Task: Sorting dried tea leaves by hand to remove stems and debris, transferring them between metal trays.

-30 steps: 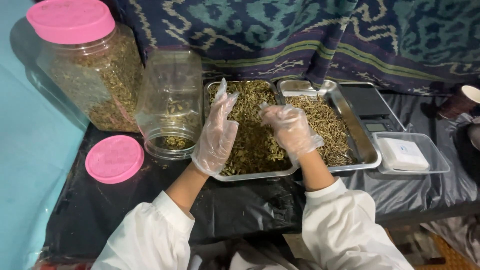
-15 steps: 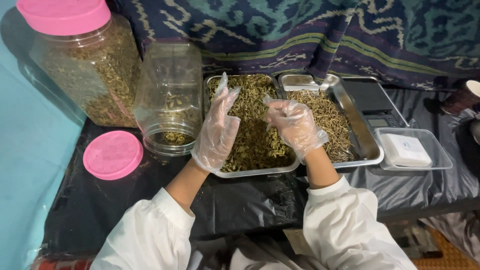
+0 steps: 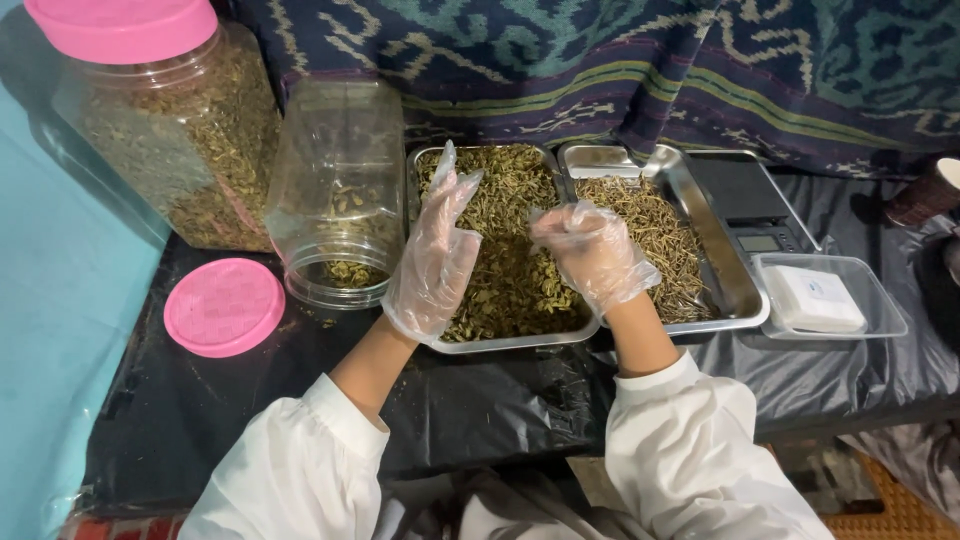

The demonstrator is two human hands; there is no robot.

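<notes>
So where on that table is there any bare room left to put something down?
Bare black table cover runs along the near edge, between the pink lid and the clear plastic box, in front of both trays. It is crowded further back: the open jar, left tray, right tray and scale sit side by side, and both gloved hands work there.

left tray (image 3: 520, 340): middle of the counter (image 3: 480, 400), dried bits in it, left hand (image 3: 435, 260) over its left edge, right hand (image 3: 592, 255) over its right edge
right tray (image 3: 735, 300): touching the left tray's right side
scale (image 3: 750, 205): just right of the right tray, toward the back
lidded box (image 3: 830, 297): in front of the scale
open jar (image 3: 335, 195): left of the trays
loose lid (image 3: 224, 306): front-left of that jar
big capped jar (image 3: 170, 120): back left corner
cup (image 3: 925, 192): far right edge
</notes>
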